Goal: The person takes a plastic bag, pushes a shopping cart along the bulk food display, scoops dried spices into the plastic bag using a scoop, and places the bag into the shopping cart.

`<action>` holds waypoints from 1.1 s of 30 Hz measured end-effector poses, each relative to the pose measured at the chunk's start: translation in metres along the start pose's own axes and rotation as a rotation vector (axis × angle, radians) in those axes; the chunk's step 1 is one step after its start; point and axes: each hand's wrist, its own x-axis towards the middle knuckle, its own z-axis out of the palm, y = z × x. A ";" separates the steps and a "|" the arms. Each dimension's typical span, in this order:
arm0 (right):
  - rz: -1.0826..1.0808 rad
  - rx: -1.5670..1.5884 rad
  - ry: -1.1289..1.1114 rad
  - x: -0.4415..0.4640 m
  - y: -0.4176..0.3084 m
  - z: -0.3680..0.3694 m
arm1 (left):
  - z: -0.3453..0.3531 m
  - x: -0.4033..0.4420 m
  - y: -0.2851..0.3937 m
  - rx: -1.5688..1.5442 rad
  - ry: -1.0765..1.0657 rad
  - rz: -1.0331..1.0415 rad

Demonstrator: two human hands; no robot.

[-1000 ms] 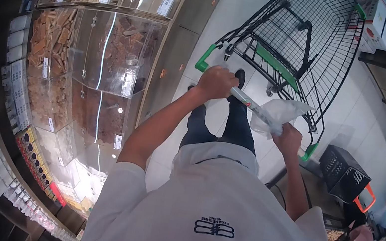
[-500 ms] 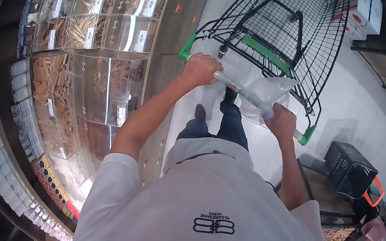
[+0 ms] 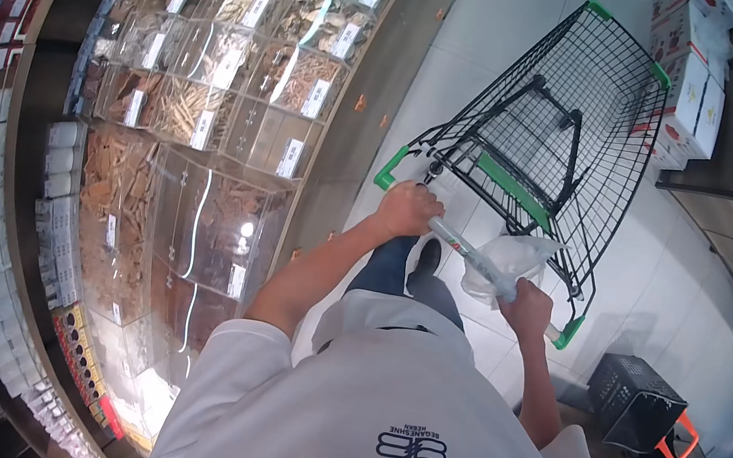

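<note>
Both my hands grip the bar of a shopping cart (image 3: 529, 169), a black wire cart with green corners. My left hand (image 3: 410, 210) is wrapped round the handle (image 3: 464, 249) near its left green end. Toward the right end, my right hand (image 3: 526, 310) is closed round the same bar. A whitish plastic bag (image 3: 515, 257) hangs at the handle beside my right hand; its contents cannot be made out. Through the wire mesh the basket shows the floor and the lower frame.
Clear bins (image 3: 244, 95) of dried goods with price labels line the left side. Stacked cartons (image 3: 694, 99) stand at the upper right by a dark wooden counter (image 3: 729, 181). A black basket (image 3: 632, 401) with an orange handle sits at the lower right.
The view has swung, so the cart and my hands appear lower and slightly to the right. My feet have shifted in a step. Both hands keep hold of the handle.
</note>
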 end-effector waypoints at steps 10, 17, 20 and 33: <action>0.004 -0.052 0.093 0.057 0.092 -0.028 | 0.048 0.098 0.001 -0.092 -0.015 0.048; 0.065 -0.175 0.029 0.104 0.194 -0.095 | 0.088 0.211 0.031 -0.185 -0.070 0.064; 0.104 -0.218 0.004 0.138 0.246 -0.114 | 0.108 0.264 0.035 -0.260 -0.098 0.073; 0.149 -0.259 0.050 0.233 0.424 -0.201 | 0.179 0.430 0.089 -0.269 -0.157 0.047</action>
